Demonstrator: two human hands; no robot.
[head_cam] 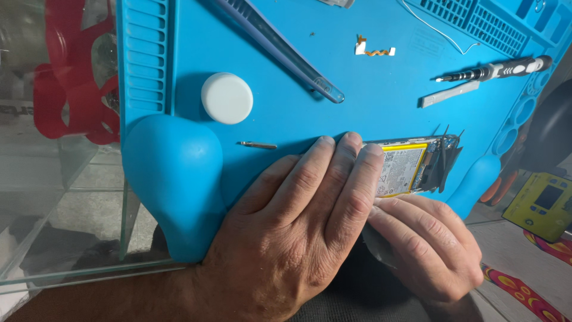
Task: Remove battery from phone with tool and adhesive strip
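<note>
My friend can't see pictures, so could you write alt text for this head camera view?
Two bare hands press on an opened phone with its yellow-edged battery showing: the left hand lies flat over it, the right hand at its near edge. It lies on a blue work mat beside a screwdriver and a white round cap.

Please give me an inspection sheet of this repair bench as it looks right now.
Surface: blue silicone repair mat with ribbed trays along its edges, lying on a glass table.
Job's things: opened smartphone, its battery exposed, lying at the mat's near edge.
Clutter: round white cap, translucent tweezers, precision screwdriver, flat metal strip, small metal bit, orange flex ribbon.
Grippers: left hand lies flat over the phone's left part; right hand touches its near edge.
Cables: thin white wire near the far tray.
Surroundings: red plastic object beyond the glass, yellow device at right.
</note>
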